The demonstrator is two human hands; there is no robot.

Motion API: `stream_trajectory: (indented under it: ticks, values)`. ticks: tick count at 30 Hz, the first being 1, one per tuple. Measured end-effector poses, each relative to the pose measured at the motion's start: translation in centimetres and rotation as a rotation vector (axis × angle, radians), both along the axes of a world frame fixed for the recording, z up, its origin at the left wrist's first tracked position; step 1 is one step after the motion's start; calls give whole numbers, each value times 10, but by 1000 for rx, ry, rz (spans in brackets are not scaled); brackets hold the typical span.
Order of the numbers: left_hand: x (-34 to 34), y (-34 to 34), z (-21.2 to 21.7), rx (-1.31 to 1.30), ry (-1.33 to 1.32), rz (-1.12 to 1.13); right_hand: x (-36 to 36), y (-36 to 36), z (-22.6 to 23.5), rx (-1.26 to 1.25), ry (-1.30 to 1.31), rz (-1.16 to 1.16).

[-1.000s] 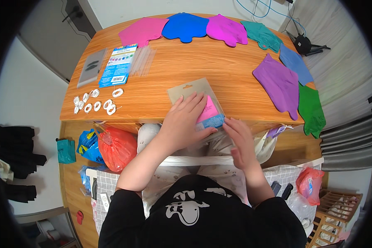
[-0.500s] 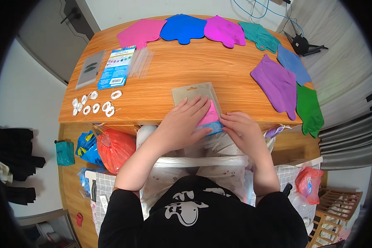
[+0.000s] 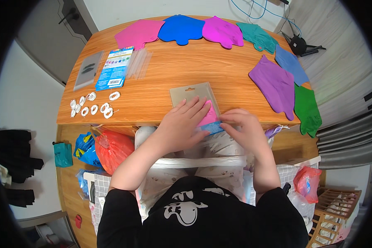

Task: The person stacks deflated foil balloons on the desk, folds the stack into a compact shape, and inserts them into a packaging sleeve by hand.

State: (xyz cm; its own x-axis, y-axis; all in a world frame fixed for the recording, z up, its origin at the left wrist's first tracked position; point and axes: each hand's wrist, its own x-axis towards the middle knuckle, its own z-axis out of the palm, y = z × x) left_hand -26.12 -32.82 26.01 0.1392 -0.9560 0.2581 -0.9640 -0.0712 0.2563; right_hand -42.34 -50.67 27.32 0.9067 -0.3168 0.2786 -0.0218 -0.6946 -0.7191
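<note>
A clear plastic package [image 3: 191,89] with a hang hole lies at the table's near edge. Inside it shows a pink piece [image 3: 209,116] above a blue printed card [image 3: 211,128]. My left hand [image 3: 184,124] rests flat across the package with its fingers stretched out, covering much of its left and middle. At the package's right edge, my right hand [image 3: 246,129] has its thumb and forefinger close together. The fingertips appear to grip the edge of the plastic, though the contact is small in the picture.
Folded felt-like pieces, such as the blue one [image 3: 182,29] and the purple one [image 3: 273,80], line the table's far and right edges. To the left lie printed cards [image 3: 115,68], clear sleeves [image 3: 138,64] and several white string coils [image 3: 94,109]. A black router [image 3: 298,44] stands far right.
My right hand's thumb and fingers have shifted slightly at the package's edge. My left hand stays flat on it. The whole view has moved a little.
</note>
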Motion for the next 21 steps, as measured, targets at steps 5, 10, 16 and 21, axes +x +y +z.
stream_trajectory:
  ticks: [5, 10, 16, 21]
  values:
    - [3, -1, 1, 10, -19, -22, 6, -3, 7, -121, 20, 18]
    - [8, -1, 3, 41, 13, -56, 9, -2, 3, -156, -16, -2]
    - [12, 4, 2, 58, 28, -92, 12, -8, 1, -152, -7, 107]
    - [16, -1, 4, 49, 43, -127, 8, -18, -10, -167, -127, 215]
